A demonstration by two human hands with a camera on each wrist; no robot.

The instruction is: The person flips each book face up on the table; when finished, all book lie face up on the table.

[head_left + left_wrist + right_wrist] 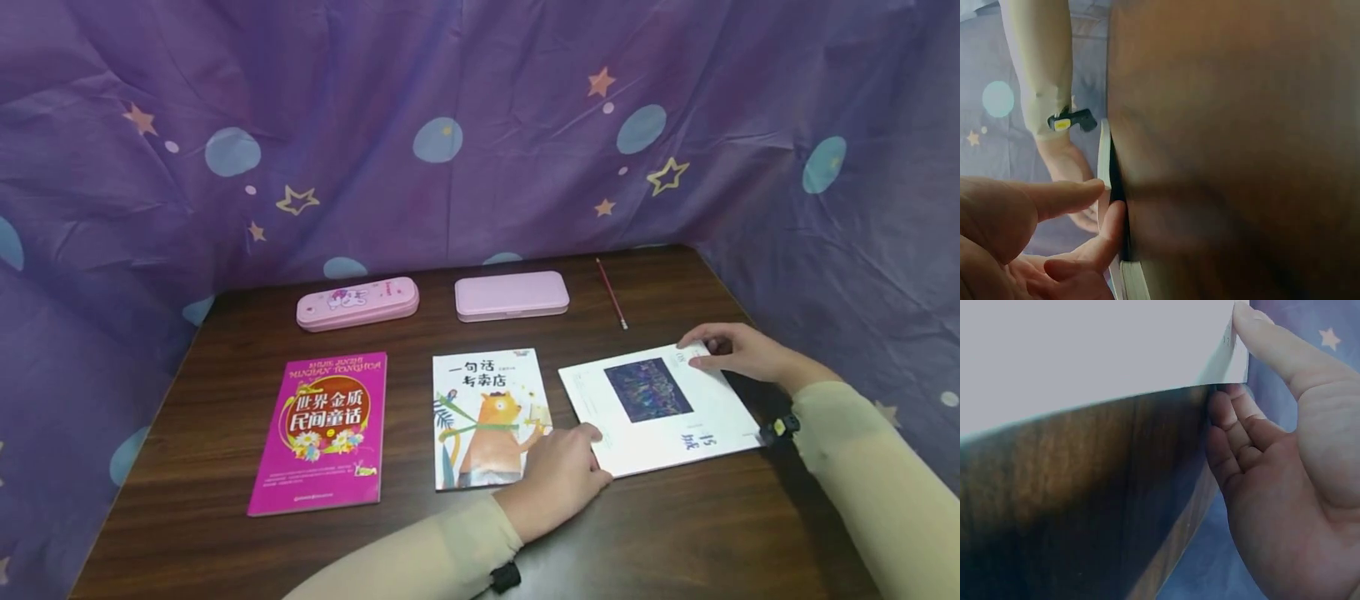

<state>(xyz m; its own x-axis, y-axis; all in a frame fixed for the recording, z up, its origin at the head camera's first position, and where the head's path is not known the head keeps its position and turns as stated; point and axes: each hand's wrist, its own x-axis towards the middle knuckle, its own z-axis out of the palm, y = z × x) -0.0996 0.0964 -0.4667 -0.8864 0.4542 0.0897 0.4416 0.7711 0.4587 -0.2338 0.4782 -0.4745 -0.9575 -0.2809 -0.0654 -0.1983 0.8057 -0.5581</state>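
**Desk editor:** On which part of the dark wooden desk [675, 533] was the work going on?

**Photographer:** Toward the right side, where a white softcover book with a dark picture on its cover [660, 408] lay turned at an angle, just beside an illustrated picture book with an orange bear [487, 417]. Both hands were on the white book.

**Desk editor:** How were they holding it?

**Photographer:** The left hand [558, 479] pinched the near left corner, thumb on top and fingers tucked under the edge, as the left wrist view showed [1072, 194]. The right hand [738, 350] gripped the far right corner the same way, thumb over the cover [1272, 344], fingers curled beneath. Both forearms, in beige sleeves, reached in from the near edge.

**Desk editor:** What stage did that suggest?

**Photographer:** By my reading, the grasp was made and the lift was only starting; the book seemed barely clear of the wood. A level, two-handed raise would have been called for, clearing the bear book.

**Desk editor:** Anything else in frame?

**Photographer:** A magenta storybook [322, 429], two pink pencil cases [358, 302] [512, 296] and a red pencil [611, 292].
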